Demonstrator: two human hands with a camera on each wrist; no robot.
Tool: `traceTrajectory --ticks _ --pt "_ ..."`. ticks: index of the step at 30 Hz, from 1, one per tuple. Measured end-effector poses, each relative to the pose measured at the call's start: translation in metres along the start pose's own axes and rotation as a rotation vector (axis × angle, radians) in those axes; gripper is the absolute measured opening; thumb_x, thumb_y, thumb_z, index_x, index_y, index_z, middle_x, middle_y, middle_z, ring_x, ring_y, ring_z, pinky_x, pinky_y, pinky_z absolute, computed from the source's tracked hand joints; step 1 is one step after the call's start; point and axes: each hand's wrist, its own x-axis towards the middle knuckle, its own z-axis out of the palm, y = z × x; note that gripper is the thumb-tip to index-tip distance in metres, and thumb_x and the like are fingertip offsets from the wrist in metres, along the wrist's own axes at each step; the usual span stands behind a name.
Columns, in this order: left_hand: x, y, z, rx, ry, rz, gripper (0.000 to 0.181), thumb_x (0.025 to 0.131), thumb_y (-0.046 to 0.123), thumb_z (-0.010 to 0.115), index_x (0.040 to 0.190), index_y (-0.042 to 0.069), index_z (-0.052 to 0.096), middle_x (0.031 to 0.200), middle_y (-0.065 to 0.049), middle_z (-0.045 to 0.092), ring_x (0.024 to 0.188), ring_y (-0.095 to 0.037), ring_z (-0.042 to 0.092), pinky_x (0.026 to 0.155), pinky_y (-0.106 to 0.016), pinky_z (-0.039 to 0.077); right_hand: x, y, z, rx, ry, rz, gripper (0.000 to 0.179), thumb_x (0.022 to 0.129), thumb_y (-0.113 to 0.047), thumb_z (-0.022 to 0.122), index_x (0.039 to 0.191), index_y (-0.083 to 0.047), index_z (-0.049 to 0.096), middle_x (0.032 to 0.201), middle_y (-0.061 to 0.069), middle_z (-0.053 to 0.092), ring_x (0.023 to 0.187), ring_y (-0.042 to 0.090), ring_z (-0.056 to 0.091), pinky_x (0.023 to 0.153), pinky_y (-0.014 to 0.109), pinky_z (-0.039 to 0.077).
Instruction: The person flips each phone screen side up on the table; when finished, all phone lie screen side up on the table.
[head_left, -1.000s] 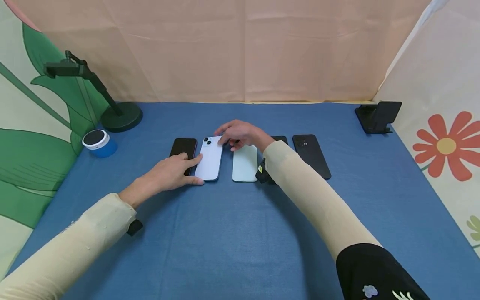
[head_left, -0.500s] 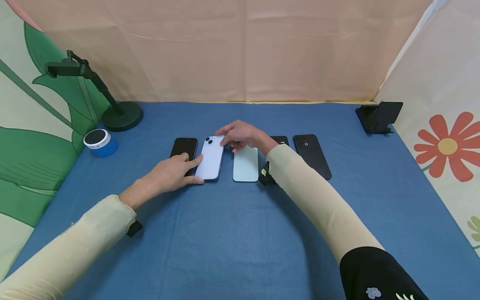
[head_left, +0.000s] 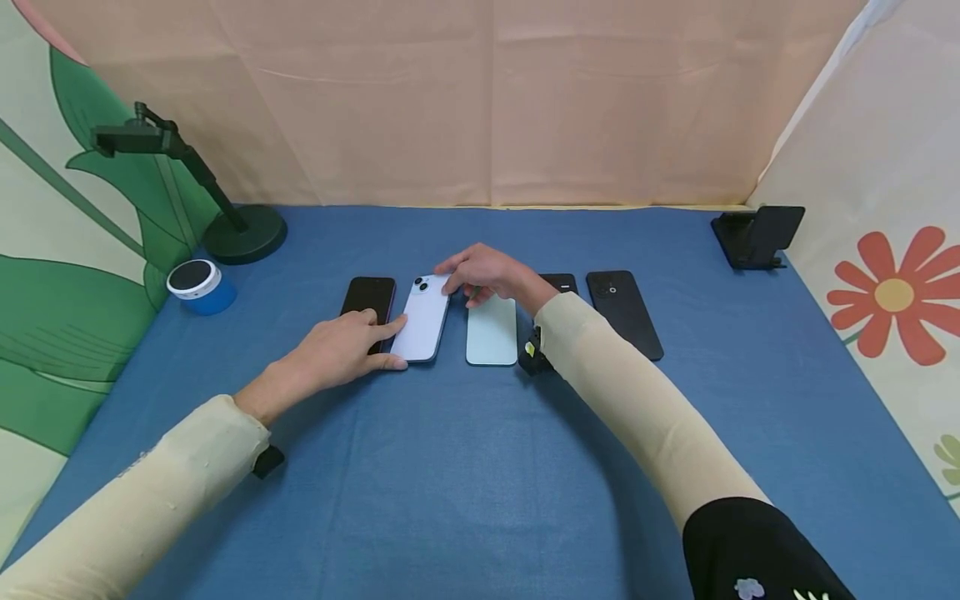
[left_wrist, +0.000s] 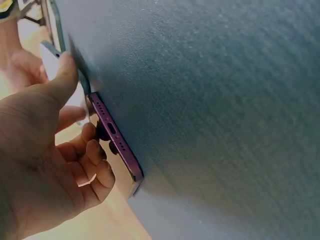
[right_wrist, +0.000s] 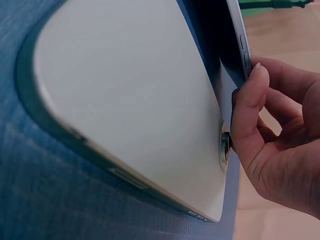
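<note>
Bright, even light over the desk, soft shadow under the right sleeve! Left wrist: murky tones, smeared grain, glare bleaching the lilac phone. Right wrist: dim, near corner softly blurred.

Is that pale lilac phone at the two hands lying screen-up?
No, in the head view the pale lilac phone shows its back, with camera lenses visible.

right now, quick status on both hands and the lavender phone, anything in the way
Left hand gripping near end of lavender phone. Right hand gripping its far end. Phone camera side up. Black phone and mint phone close on either side.
</note>
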Motion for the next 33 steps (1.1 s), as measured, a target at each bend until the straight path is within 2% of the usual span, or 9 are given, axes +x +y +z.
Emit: traceTrajectory --ticks 4,9,11,14,18,20,26,33 --pt "0.0 0.001 -0.001 -0.048 0.019 0.0 0.083 0.089 0.062 0.065 0.155 0.02 0.039 0.093 -0.008 0.055 0.075 -0.019 0.049 0.058 -0.03 0.038 -0.001 -0.001 0.0 0.006 0.005 0.009 0.04 0.093 -0.011 0.071 0.132 -0.019 0.068 0.125 -0.002 0.063 0.058 0.016 0.041 0.06 0.031 0.052" --pt "0.003 0.008 -0.005 -0.19 0.066 0.029 0.082 0.09 0.058 0.066 0.157 0.019 0.036 0.087 -0.003 0.054 0.071 -0.015 0.049 0.061 -0.03 0.039 -0.003 -0.004 0.001 0.003 0.014 0.016 0.039 0.093 -0.011 0.07 0.132 -0.018 0.068 0.103 0.002 0.062 0.059 0.015 0.041 0.059 0.029 0.052" --pt "0.003 0.013 -0.006 -0.236 0.082 0.054 0.079 0.092 0.056 0.066 0.156 0.019 0.038 0.085 -0.001 0.054 0.069 -0.014 0.048 0.062 -0.029 0.04 -0.004 -0.005 0.002 0.002 0.017 0.016 0.039 0.093 -0.011 0.069 0.132 -0.017 0.068 0.102 0.003 0.061 0.06 0.015 0.041 0.059 0.028 0.053" --pt "0.004 0.021 -0.006 -0.273 0.103 0.078 0.077 0.092 0.054 0.066 0.156 0.02 0.039 0.084 0.0 0.055 0.067 -0.012 0.049 0.062 -0.029 0.041 -0.005 -0.008 0.002 0.001 0.016 0.02 0.039 0.093 -0.011 0.069 0.132 -0.015 0.068 0.11 0.002 0.062 0.062 0.015 0.042 0.059 0.027 0.053" --pt "0.005 0.028 -0.007 -0.27 0.132 0.084 0.075 0.092 0.055 0.065 0.155 0.023 0.04 0.082 0.002 0.056 0.065 -0.011 0.049 0.062 -0.028 0.042 -0.007 -0.011 0.003 0.006 0.016 0.033 0.041 0.093 -0.01 0.07 0.134 -0.014 0.066 0.118 0.001 0.062 0.063 0.015 0.042 0.058 0.026 0.053" --pt "0.006 0.03 -0.006 -0.255 0.143 0.09 0.075 0.092 0.056 0.065 0.155 0.024 0.04 0.082 0.003 0.056 0.066 -0.011 0.049 0.062 -0.028 0.042 -0.008 -0.013 0.003 0.006 0.019 0.037 0.042 0.093 -0.01 0.07 0.134 -0.013 0.066 0.116 0.0 0.063 0.063 0.015 0.042 0.058 0.026 0.052" --pt "0.007 0.034 -0.007 -0.219 0.152 0.122 0.077 0.09 0.055 0.068 0.155 0.022 0.041 0.082 0.003 0.056 0.066 -0.011 0.049 0.059 -0.027 0.039 -0.008 -0.016 0.002 0.004 0.024 0.042 0.04 0.092 -0.01 0.071 0.132 -0.011 0.067 0.093 0.002 0.059 0.061 0.014 0.04 0.059 0.026 0.052" --pt "0.009 0.037 -0.009 -0.2 0.158 0.132 0.079 0.089 0.05 0.072 0.155 0.019 0.041 0.075 0.004 0.053 0.06 -0.011 0.046 0.055 -0.028 0.037 -0.009 -0.02 0.0 -0.016 0.02 0.042 0.038 0.093 -0.01 0.07 0.131 -0.008 0.067 0.07 0.001 0.04 0.059 0.015 0.037 0.059 0.027 0.051"
